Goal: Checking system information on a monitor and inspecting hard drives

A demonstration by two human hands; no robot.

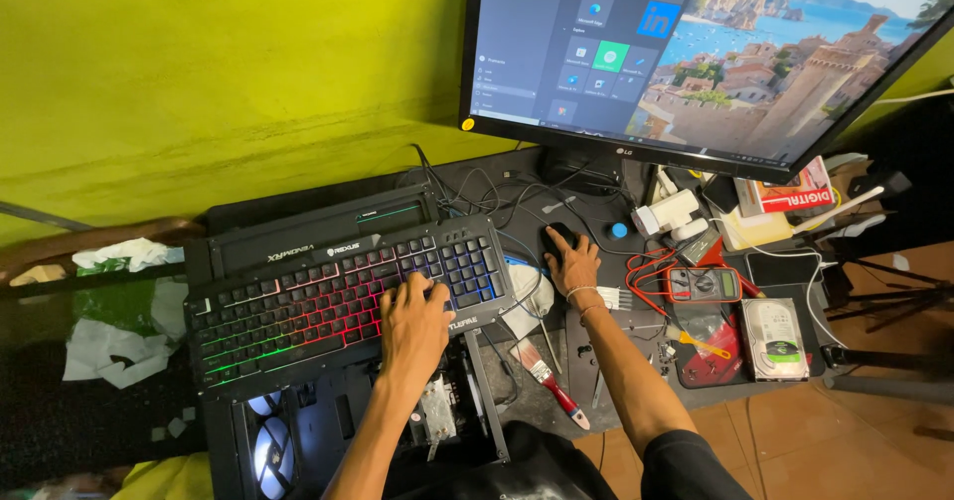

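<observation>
Head view looks down on a black table (pixel 497 177) against a yellow-green wall. The left hand (pixel 412 326) lies flat on a backlit keyboard (pixel 343 296), fingers (pixel 417 283) spread wide over the keys at its right-hand end, gripping nothing. The right hand (pixel 573 266) cups a black mouse (pixel 556 236) at about three o'clock from the keyboard, fingers curled loosely over it. The keyboard sits perched on an open computer case (pixel 298 411) rather than on the table; its long axis runs from eight o'clock to two o'clock, tilted, with the key rows facing the person and the far edge toward the monitor (pixel 696 63). As a judgement, a firm press near the right end could tip or slide the keyboard off the case onto the exposed parts below, since its footing looks narrow. Loose cables (pixel 477 187) and red test leads (pixel 646 271) beside the multimeter (pixel 704 284) lie close to the mouse and could snag it. A bare hard drive (pixel 773 336) rests near the table's edge at four o'clock.
</observation>
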